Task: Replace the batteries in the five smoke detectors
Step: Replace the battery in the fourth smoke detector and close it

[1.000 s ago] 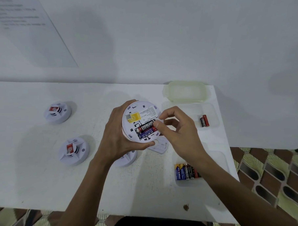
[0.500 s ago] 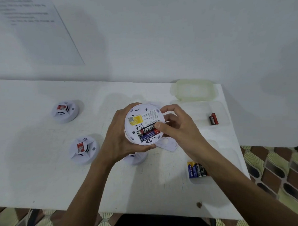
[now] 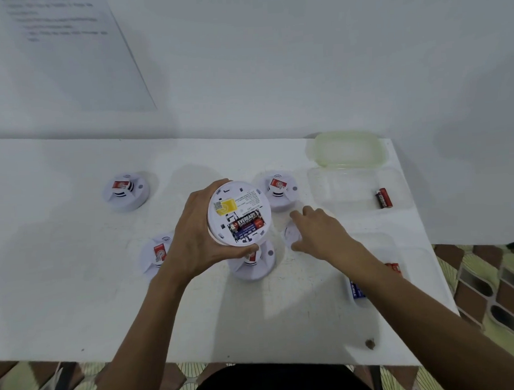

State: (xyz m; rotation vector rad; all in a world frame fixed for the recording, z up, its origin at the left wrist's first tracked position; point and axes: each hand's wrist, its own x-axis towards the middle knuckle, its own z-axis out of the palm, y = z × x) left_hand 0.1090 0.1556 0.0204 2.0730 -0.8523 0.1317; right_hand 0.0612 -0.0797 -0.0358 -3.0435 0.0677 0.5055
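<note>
My left hand (image 3: 193, 242) holds a white smoke detector (image 3: 239, 216) above the table, its back facing up. Two batteries (image 3: 246, 224) lie in its uncovered compartment. My right hand (image 3: 319, 230) is lowered over a small white battery cover (image 3: 290, 234) on the table, fingers apart and touching or just above it. Several other detectors rest on the table: far left (image 3: 126, 191), left (image 3: 155, 255), below the held one (image 3: 253, 265), and behind it (image 3: 279, 191).
A clear tray (image 3: 355, 187) at right holds one red battery (image 3: 383, 198). Its lid (image 3: 346, 149) lies behind it. A second clear container with more batteries (image 3: 357, 289) sits under my right forearm. The white table (image 3: 77, 291) ends at the right over a patterned floor.
My right hand left the batteries in the held detector and dropped right and down to the battery cover on the table. The detector behind the held one came into view.
</note>
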